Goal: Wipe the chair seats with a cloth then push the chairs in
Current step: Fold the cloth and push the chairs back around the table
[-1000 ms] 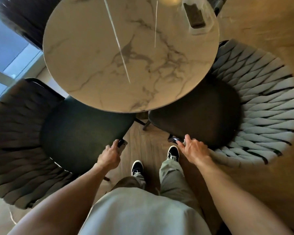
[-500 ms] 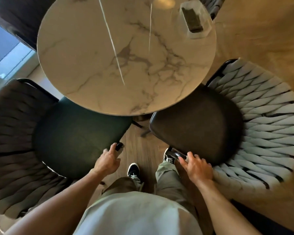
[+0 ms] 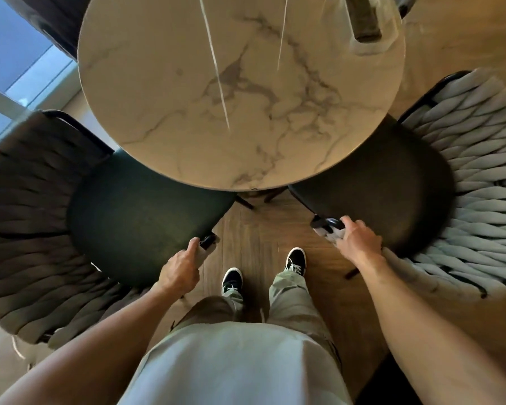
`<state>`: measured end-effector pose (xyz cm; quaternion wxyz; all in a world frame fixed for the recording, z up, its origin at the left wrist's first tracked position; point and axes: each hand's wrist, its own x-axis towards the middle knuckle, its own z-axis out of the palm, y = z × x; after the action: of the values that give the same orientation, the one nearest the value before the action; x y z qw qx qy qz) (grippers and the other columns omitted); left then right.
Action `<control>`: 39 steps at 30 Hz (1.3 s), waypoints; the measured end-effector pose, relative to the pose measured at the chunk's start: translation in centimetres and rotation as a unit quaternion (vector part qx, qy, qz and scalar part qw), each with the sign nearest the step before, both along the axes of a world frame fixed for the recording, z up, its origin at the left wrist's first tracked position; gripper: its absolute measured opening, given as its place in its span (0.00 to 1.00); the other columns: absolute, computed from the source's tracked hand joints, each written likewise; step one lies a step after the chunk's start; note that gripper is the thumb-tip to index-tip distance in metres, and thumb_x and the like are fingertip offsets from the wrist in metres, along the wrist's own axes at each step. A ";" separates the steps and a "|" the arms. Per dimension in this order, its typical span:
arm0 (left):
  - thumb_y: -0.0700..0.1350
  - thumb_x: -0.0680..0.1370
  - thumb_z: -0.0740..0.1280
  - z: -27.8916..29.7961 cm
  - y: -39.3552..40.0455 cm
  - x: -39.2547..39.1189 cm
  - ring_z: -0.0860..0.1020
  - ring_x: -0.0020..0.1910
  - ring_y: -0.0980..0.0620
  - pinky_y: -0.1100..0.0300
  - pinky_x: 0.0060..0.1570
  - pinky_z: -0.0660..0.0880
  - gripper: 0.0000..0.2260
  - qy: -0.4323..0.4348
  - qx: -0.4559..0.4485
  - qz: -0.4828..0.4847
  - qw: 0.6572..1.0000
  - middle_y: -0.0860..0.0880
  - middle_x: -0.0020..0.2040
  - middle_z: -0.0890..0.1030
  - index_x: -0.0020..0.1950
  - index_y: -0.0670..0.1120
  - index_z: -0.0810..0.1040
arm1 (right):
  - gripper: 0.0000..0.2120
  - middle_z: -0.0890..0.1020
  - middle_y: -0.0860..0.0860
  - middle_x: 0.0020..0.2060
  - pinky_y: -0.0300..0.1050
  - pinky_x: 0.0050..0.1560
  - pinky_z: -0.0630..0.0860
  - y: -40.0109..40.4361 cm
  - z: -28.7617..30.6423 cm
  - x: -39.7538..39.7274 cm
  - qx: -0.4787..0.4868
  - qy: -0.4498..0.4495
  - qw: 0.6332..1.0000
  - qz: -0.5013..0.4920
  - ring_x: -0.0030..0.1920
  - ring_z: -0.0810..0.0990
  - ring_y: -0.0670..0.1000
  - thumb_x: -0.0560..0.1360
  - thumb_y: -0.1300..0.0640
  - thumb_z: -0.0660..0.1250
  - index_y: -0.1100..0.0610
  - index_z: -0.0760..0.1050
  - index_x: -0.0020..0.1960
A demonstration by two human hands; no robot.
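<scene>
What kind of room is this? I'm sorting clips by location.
Probably a dining nook in a home or café: a round marble table, woven-back chairs drawn up to it, and wood flooring beside a window.

both arms reach forward and down, spread apart. left hand (image 3: 179,270) and right hand (image 3: 358,239) each have fingers curled closed in a grip, knuckles up.

Round table (image 3: 187,97) ahead — one chair (image 3: 135,211) left, another chair (image 3: 392,200) right, seats partly under it.

No readable text, labels, brands or numbers anywhere in view; nothing legible on any surface
</scene>
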<state>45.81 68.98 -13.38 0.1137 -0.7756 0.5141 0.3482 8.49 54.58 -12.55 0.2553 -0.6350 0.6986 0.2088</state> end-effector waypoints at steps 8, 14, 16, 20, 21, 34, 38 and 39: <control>0.38 0.74 0.68 0.2 0.0 -0.2 0.77 0.46 0.47 0.53 0.42 0.79 0.36 -0.005 0.002 0.007 1.000 0.44 0.57 0.76 0.75 0.53 0.52 | 0.23 0.74 0.56 0.61 0.57 0.60 0.73 0.1 0.1 0.1 0.024 -0.012 1.000 -0.004 0.60 0.75 0.59 0.78 0.58 0.62 0.48 0.64 0.71; 0.38 0.73 0.68 -0.2 0.7 -0.1 0.78 0.49 0.45 0.49 0.45 0.80 0.36 -0.004 0.004 0.013 1.000 0.44 0.56 0.77 0.75 0.53 0.53 | 0.24 0.74 0.55 0.62 0.55 0.61 0.72 0.7 0.2 0.2 0.028 -0.006 1.000 0.007 0.61 0.75 0.58 0.78 0.58 0.61 0.48 0.63 0.73; 0.38 0.74 0.68 -0.2 0.8 0.0 0.78 0.49 0.45 0.49 0.45 0.80 0.36 0.000 0.002 0.017 1.000 0.44 0.56 0.77 0.75 0.54 0.53 | 0.23 0.75 0.55 0.61 0.56 0.61 0.73 1.1 0.3 0.2 0.029 -0.004 0.999 0.016 0.60 0.76 0.58 0.78 0.57 0.62 0.48 0.64 0.72; 0.38 0.75 0.68 0.0 0.8 0.1 0.78 0.48 0.47 0.50 0.43 0.81 0.35 0.008 -0.001 0.017 1.000 0.44 0.57 0.77 0.75 0.54 0.53 | 0.22 0.75 0.55 0.59 0.55 0.59 0.73 2.1 0.4 0.7 0.029 -0.013 0.999 0.029 0.59 0.76 0.59 0.77 0.55 0.63 0.47 0.66 0.70; 0.39 0.75 0.68 0.0 0.8 0.1 0.78 0.48 0.47 0.51 0.43 0.81 0.35 0.008 -0.002 0.017 1.000 0.44 0.57 0.77 0.75 0.54 0.53 | 0.22 0.76 0.55 0.59 0.55 0.59 0.74 2.3 0.4 0.9 0.030 -0.015 0.999 0.031 0.58 0.76 0.59 0.77 0.54 0.63 0.47 0.66 0.70; 0.39 0.76 0.67 0.4 1.6 0.2 0.79 0.47 0.48 0.55 0.40 0.80 0.34 0.004 -0.009 0.012 1.000 0.44 0.58 0.77 0.76 0.53 0.54 | 0.19 0.76 0.55 0.58 0.55 0.57 0.74 3.1 0.6 2.0 0.029 -0.014 0.999 0.035 0.57 0.77 0.59 0.76 0.51 0.66 0.46 0.68 0.66; 0.42 0.76 0.69 0.3 1.7 0.6 0.80 0.50 0.46 0.51 0.45 0.81 0.35 0.010 -0.012 -0.008 1.000 0.43 0.59 0.77 0.76 0.52 0.53 | 0.20 0.77 0.54 0.59 0.55 0.58 0.75 3.2 0.7 2.5 0.031 -0.016 0.999 0.037 0.58 0.77 0.58 0.76 0.50 0.66 0.47 0.68 0.67; 0.43 0.75 0.70 0.4 1.7 0.6 0.80 0.50 0.45 0.50 0.46 0.80 0.35 0.008 -0.010 -0.010 1.000 0.43 0.59 0.77 0.76 0.52 0.53 | 0.21 0.77 0.55 0.60 0.56 0.59 0.74 3.3 0.7 2.6 0.032 -0.015 0.999 0.037 0.59 0.77 0.59 0.77 0.50 0.66 0.47 0.67 0.68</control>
<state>46.42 70.69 -13.02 0.1053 -0.7685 0.5264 0.3482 11.07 57.88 -11.86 0.2781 -0.6550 0.6636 0.2309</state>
